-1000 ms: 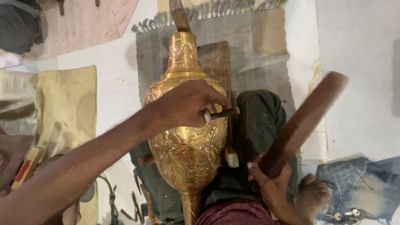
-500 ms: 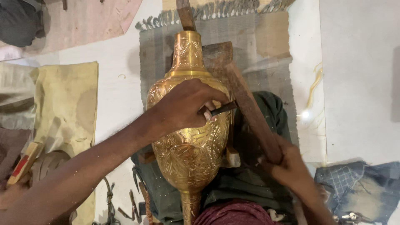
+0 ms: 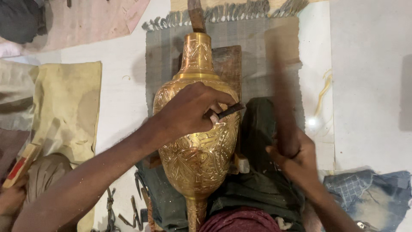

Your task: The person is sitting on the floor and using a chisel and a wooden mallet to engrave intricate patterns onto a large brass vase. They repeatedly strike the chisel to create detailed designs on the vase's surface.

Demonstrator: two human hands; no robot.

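Note:
A large engraved brass vase (image 3: 197,146) lies lengthwise over my lap, its neck pointing away from me onto a wooden block (image 3: 227,64). My left hand (image 3: 189,109) rests on the vase's shoulder and grips a dark metal chisel (image 3: 229,111), whose tip touches the brass. My right hand (image 3: 292,154) is closed around a dark wooden mallet stick (image 3: 281,86). The stick is blurred and stands raised, pointing away from me to the right of the vase.
A grey fringed mat (image 3: 266,47) lies under the vase on the white floor. A yellow cloth (image 3: 64,111) lies at left, a pink cloth (image 3: 98,19) at top left, and a denim rag (image 3: 369,197) at lower right. Small metal tools (image 3: 133,210) lie beside my leg.
The mallet stick swung down toward the chisel, then came up again to stand raised and blurred on the right. My left hand kept the chisel on the vase.

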